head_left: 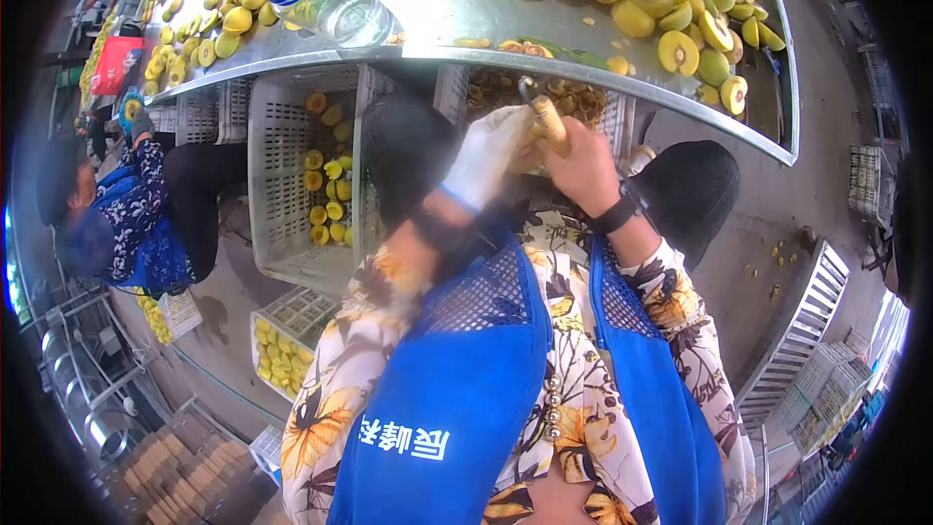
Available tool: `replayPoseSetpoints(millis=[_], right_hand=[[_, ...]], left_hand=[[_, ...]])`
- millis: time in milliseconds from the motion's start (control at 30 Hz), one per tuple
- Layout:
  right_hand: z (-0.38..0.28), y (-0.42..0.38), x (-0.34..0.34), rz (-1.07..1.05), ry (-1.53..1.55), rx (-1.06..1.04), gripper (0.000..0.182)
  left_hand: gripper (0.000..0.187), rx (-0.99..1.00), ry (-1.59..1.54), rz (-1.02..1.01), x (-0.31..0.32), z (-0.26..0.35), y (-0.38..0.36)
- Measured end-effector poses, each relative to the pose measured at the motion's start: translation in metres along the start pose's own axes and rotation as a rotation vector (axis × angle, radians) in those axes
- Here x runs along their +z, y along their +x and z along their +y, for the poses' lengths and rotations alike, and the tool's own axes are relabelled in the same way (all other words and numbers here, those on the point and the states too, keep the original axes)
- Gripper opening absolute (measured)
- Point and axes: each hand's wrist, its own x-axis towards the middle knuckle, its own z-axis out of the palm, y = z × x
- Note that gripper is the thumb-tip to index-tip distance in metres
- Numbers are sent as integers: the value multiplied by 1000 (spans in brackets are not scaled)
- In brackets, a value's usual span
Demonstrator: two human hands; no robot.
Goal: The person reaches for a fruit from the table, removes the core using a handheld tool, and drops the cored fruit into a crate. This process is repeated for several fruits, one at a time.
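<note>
We hold the tool [551,123] in our right hand [583,167], and its grip is closed around the wooden handle. The curved metal tip points to the desk [466,60], and the tool is near the desk's near edge. Our left hand [486,151], in a white glove, is just beside the tool with bent fingers. What is inside its grip is hidden, so we cannot tell if it is closed on something.

On the desk, we see many halved fruits [678,53], some with the cut side up, and a clear bottle [345,10] with a blue cap. Near the desk's near edge, below our hands, a crate [618,117] has brown pieces [486,92] in it. Before the desk, more to our left, a big crate [282,243] carries yellow fruit pieces [335,190]. Also before the desk, farther left, another person [146,204] is well apart from our hands.
</note>
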Motion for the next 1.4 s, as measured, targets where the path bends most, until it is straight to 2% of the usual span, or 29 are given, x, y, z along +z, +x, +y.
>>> replayPoseSetpoints(millis=[33,67,167,233,267,300,367,400,467,500,600,800,900,1000,1100,1200,1300,1400], right_hand=[[-3,-2,2,23,-74,-51,20],[-7,-2,-1,-25,-43,23,20],[-18,-17,9,-259,-43,-107,18],[-25,-30,15,-300,100,-438,19],[-27,-27,19,-132,68,-250,22],[-17,-16,20,44,206,-107,25],[1,9,-3,75,146,320,31],[0,8,-6,91,96,300,33],[-2,6,-14,132,-11,263,35],[-7,2,-15,66,-16,236,36],[-19,-11,-7,-86,-1,147,35],[-16,-14,-1,-91,15,92,31],[-15,-16,3,-110,27,92,28],[-19,-19,5,-106,44,83,23],[-12,-23,13,-145,47,147,20],[-11,-25,12,-183,23,99,18],[-4,-19,18,-189,70,180,18],[-13,-13,4,-165,113,159,21]], left_hand=[[32,-114,-129,48,3,-1,2],[33,-128,-158,54,3,-2,4],[37,-154,-239,79,-3,-5,15],[40,-179,-296,98,-6,-9,18],[42,-187,-325,107,-6,-9,21],[42,-155,-287,133,-5,-6,21],[42,-96,-204,190,-2,5,17],[49,-18,-85,201,-2,9,13],[53,-77,-242,267,0,12,18],[55,-113,-322,300,2,12,19],[59,-37,-361,277,4,6,24],[58,47,-309,288,9,4,26],[44,147,-257,326,10,-3,29],[42,275,-116,385,20,3,24],[41,109,-152,349,11,3,27],[39,-64,-75,154,2,16,30],[38,-251,-321,89,-9,5,45],[35,-47,-462,129,-5,0,41]])
